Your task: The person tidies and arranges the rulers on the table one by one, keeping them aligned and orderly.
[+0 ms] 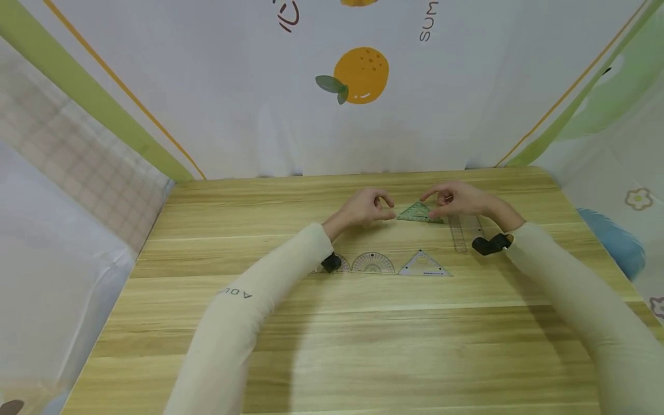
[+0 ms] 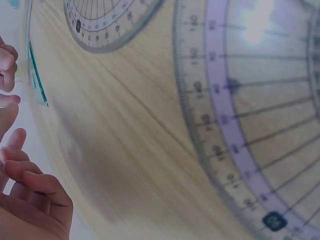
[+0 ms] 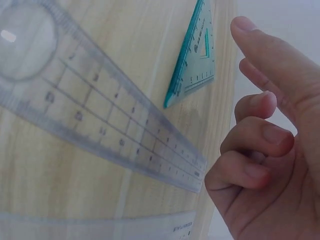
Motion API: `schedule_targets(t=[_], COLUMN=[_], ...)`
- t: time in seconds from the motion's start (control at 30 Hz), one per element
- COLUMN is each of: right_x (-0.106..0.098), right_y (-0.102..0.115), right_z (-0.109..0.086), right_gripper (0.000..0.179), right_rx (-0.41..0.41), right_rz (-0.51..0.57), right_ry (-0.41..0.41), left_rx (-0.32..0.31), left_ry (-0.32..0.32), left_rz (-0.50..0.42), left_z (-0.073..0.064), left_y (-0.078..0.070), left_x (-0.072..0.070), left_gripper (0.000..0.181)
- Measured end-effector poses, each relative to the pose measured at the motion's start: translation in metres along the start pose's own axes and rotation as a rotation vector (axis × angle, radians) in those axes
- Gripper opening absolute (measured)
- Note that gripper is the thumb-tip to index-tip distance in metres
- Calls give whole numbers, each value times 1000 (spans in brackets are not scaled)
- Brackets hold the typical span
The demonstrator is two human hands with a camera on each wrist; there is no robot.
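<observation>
Two bare hands we see around one green set square, thumbs and fingers apart.
In the head view, the green set square [image 1: 415,212] is right of the frame's centre, on the wooden table [image 1: 415,351]. The left hand [image 1: 365,207] is at its left corner, with a gap between thumb and forefinger; whether the thumb touches the corner, we cannot tell. The right hand [image 1: 461,199] is at its right side, thumb and forefinger also apart; the right wrist view shows us its other fingers curled, gripping nothing. Below the hands, near the frame's middle, we find a row: one protractor [image 1: 343,264] partly hidden by the black wrist camera [image 1: 331,263], a second protractor [image 1: 372,264], and a clear set square [image 1: 426,266]. Below the right hand we notice a transparent ruler [image 1: 457,235].
</observation>
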State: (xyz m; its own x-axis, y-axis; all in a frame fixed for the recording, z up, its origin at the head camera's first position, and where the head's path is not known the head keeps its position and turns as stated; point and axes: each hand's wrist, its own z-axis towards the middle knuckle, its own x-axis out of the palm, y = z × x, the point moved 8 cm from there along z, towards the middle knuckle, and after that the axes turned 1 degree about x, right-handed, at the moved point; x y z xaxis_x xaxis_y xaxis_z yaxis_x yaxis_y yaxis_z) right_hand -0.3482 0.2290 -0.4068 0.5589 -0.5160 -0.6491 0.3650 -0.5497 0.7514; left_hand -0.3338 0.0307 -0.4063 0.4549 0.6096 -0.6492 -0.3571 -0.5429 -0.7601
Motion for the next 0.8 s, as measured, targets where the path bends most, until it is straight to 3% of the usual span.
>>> schedule_targets(t=[0.37,0.8], right_x=[0,0], right_y=[-4,-8], right_z=[4,10], right_gripper=[45,44], right_rx=[38,7], right_rz=[2,-7], right_ry=[5,0], left_rx=[-33,-59], left_ry=[39,6], left_rz=[73,163], left_z=[6,15], left_y=[-2,-1], left_x=[6,14], left_gripper=[25,27])
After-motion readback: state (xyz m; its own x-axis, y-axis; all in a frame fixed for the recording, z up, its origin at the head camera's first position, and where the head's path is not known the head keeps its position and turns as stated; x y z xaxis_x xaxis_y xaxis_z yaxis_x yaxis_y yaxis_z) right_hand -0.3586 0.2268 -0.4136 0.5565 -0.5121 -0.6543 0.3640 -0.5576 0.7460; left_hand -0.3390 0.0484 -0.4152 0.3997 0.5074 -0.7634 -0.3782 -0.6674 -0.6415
